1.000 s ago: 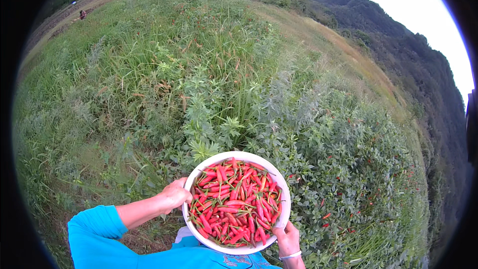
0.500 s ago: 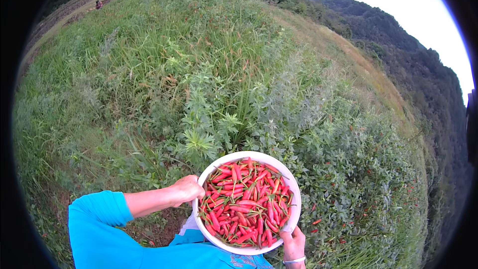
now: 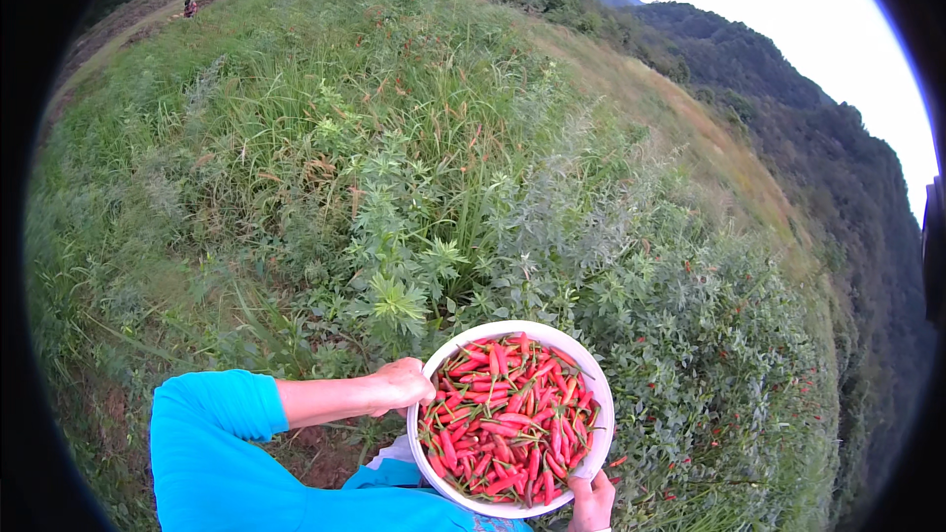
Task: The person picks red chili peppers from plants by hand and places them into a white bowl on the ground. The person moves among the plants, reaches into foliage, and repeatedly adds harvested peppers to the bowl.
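Observation:
A round white basin (image 3: 451, 340), heaped with long red chillies (image 3: 507, 414) with green stalks, is held out low in front of my body. My left hand (image 3: 402, 386), at the end of a bare forearm below a blue sleeve (image 3: 212, 438), is closed on the basin's left rim. My right hand (image 3: 591, 502) grips the rim at the lower right; part of it is cut off by the bottom edge of the picture.
Tall grass and weeds (image 3: 384, 207) surround me. Chilli plants (image 3: 709, 365) with red pods grow at the right. A person (image 3: 189, 9) is small and far off at the upper left. A slope of dry grass (image 3: 709, 138) runs toward wooded hills (image 3: 818, 138).
The basin and both my hands have moved steadily right and somewhat down in the picture, my grip unchanged. The background has shifted slightly.

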The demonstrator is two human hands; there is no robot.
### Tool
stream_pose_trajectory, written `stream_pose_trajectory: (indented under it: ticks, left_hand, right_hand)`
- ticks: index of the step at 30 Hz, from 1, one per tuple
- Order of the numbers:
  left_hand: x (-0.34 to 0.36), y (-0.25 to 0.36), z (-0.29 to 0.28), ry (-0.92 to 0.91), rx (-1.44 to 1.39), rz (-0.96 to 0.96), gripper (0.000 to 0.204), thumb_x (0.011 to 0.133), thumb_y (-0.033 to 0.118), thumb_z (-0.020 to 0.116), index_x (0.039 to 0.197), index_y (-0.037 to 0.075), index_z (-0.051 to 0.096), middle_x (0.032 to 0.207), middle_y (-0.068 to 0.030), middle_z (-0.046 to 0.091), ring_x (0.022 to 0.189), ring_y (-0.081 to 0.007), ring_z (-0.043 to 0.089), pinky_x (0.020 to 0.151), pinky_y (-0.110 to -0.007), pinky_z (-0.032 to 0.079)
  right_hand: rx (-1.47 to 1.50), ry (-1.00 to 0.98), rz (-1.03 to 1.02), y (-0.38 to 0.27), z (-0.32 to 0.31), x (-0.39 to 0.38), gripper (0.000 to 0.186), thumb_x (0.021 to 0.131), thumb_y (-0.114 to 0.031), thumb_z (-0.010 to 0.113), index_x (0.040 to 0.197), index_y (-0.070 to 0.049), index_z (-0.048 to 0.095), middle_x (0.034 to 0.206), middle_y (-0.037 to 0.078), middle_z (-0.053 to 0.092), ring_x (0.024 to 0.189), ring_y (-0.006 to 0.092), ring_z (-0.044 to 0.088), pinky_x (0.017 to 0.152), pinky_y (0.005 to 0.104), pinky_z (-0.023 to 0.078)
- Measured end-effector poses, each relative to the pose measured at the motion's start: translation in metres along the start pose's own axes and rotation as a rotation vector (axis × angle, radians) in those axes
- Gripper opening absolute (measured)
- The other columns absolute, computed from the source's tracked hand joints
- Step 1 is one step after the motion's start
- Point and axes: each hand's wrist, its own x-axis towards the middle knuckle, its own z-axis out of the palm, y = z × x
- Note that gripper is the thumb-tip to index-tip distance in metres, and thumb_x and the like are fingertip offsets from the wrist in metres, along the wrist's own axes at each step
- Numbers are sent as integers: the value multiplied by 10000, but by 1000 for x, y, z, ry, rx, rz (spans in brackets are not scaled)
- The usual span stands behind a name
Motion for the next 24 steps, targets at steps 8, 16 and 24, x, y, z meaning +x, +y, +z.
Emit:
stream_pose_trajectory:
  ticks: [8, 16, 24]
  left_hand:
    - [25, -14, -3, -54, -33, 77, 260, 580, 97, 543, 778, -65, 590, 690, -142, 590, 592, -221, 587, 540, -322, 484]
    - [43, -20, -10, -91, -79, 96, 264, 603, 39, 530, 842, -73, 527, 733, -153, 573, 654, -252, 586, 573, -349, 508]
    - [63, -18, -32, -222, -56, 226, 399, 586, 27, 479, 976, -58, 471, 836, -153, 572, 699, -263, 589, 600, -353, 497]
  right_hand:
    - [-49, 58, 26, 8, 12, -3, 271, 702, -61, 528, 944, 60, 550, 807, 58, 581, 714, 113, 499, 648, 230, 391]
    - [-67, 107, -45, 20, 26, -2, 286, 689, -35, 539, 963, 49, 548, 824, 66, 587, 732, 116, 515, 683, 242, 415]
    - [-67, 179, -93, 37, 54, -14, 336, 703, -40, 508, 1025, 56, 503, 855, 75, 573, 760, 125, 518, 688, 249, 428]
